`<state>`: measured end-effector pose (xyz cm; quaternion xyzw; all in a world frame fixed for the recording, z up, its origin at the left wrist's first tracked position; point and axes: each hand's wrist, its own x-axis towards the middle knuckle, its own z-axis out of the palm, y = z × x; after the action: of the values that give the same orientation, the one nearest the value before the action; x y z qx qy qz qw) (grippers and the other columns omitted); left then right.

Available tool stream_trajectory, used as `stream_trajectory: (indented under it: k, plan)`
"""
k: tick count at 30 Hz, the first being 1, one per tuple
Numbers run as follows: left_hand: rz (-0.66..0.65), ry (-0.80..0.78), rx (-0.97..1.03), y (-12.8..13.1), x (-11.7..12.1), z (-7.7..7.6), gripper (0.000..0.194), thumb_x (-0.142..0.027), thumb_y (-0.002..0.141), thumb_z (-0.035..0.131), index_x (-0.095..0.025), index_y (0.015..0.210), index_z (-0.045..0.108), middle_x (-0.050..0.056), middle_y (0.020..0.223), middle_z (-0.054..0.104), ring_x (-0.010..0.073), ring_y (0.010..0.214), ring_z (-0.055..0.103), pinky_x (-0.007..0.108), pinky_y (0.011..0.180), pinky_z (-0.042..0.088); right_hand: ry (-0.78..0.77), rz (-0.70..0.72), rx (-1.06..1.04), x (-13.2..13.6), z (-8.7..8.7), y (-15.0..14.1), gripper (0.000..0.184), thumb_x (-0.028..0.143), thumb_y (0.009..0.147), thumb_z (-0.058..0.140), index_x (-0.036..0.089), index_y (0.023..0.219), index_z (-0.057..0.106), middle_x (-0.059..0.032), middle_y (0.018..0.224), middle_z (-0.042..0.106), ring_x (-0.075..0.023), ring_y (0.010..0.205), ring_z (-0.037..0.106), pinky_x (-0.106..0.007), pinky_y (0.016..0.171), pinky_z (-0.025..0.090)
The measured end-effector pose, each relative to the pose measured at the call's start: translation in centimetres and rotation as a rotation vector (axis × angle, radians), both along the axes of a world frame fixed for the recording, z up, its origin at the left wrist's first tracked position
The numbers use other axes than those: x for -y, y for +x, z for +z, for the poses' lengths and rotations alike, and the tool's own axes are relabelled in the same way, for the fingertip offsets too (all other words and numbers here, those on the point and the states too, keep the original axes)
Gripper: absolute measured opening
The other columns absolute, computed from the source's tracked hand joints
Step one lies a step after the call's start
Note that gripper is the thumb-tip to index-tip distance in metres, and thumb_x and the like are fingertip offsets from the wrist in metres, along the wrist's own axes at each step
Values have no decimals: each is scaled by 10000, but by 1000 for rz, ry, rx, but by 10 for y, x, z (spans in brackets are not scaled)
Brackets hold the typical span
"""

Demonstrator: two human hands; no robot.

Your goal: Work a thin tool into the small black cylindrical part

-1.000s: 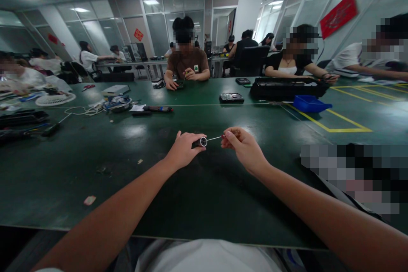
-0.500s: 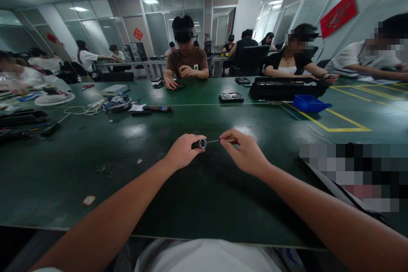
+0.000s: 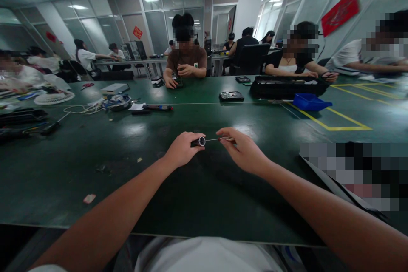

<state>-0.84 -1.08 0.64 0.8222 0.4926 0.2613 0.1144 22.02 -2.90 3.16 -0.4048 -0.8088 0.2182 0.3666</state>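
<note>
My left hand (image 3: pixel 182 149) is closed around a dark cylindrical part (image 3: pixel 200 141), whose round end with a silver rim faces right and toward me. The inside of that end is too small to make out. In my right hand (image 3: pixel 239 148) is a thin screwdriver (image 3: pixel 223 139), lying level between thumb and fingers. Its slim metal shaft points left and reaches the cylindrical part's rimmed end; whether the tip sits inside cannot be seen. The index finger is raised a little off the handle. Both hands are above the green table (image 3: pixel 204 204).
Across the table a co-worker in a brown shirt (image 3: pixel 186 61) handles something small. A hard drive (image 3: pixel 231 96), a long black casing (image 3: pixel 288 88) and a blue bin (image 3: pixel 311 102) stand ahead. Cables (image 3: pixel 116 103) and tools lie left; a blurred-out sheet (image 3: pixel 360 178) lies right.
My right index finger has lifted from the screwdriver handle, showing more of it. The cylindrical part and the left hand have barely moved.
</note>
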Motion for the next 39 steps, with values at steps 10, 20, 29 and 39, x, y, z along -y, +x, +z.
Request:
stream_trajectory:
  k: [10,20,29,39]
  plan:
    - [6,-2,-14,0,0,3,380,-275,817,703,-262,1194,655,29,1071,688,221,991,584,367,900,448,-62,-96,54,-3,1,0,324,369,969,412,225,1176,615,-32,798,680,-169,601,576,-306,570,405]
    - [-8,4,7,0,1,3,379,-289,826,695,-267,1202,648,22,1093,688,217,1004,587,370,913,448,-73,-148,15,-3,3,-1,346,404,978,391,216,1156,622,-39,790,682,-174,619,579,-306,580,408]
    - [8,-2,21,-1,1,2,380,-287,820,701,-266,1196,654,22,1087,690,220,984,591,364,890,451,-38,-64,-49,-1,-2,-2,416,317,929,494,236,1337,498,-46,875,671,-205,755,625,-339,673,475]
    - [-12,4,25,-1,1,2,390,-283,818,709,-266,1204,650,20,1092,689,217,990,588,361,897,444,-67,-108,27,-1,2,-1,413,359,955,454,255,1345,539,-21,770,672,-170,575,554,-322,572,426]
